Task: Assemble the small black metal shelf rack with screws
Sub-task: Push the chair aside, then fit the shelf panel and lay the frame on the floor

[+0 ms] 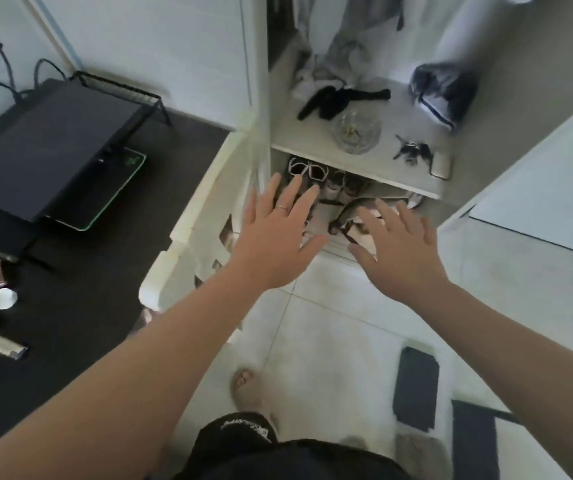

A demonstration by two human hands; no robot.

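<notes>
Both hands empty and open, fingers straight and spread, palms facing down. Left hand (274, 237) reached forward in front of the lower compartment of a white cupboard (209, 188), with a thin ring (282, 207) on one finger. Right hand (402, 251) was just beside it at about the same height, a gap between the two. Could not tell whether either hand touched anything; both looked to be in the air.

The black metal rack (56, 147) stood upright on the dark tabletop (105, 271) at the left, well apart from both hands. It had a flat dark top and a wire rail along the far edge. A mat with a glowing green edge (119, 188) lay under it, sticking out on the near side. Cables (8, 81) ran behind the rack. A small white round thing (2, 298) sat near the left edge of the tabletop.

On the cupboard shelf (312, 140): a black cloth item (340, 98), a clear glass dish (356, 131), a bunch of keys (411, 152) near the dish, and a dark bag (444, 91) at the back right. Below the shelf, white-framed sunglasses (307, 169) lay just past the left fingertips, with shoes (357, 209) partly hidden behind the hands.

The person stood on a white tiled floor (330, 323), one bare foot (247, 386) in view, a dark flat rectangle (415, 386) lying to its right
</notes>
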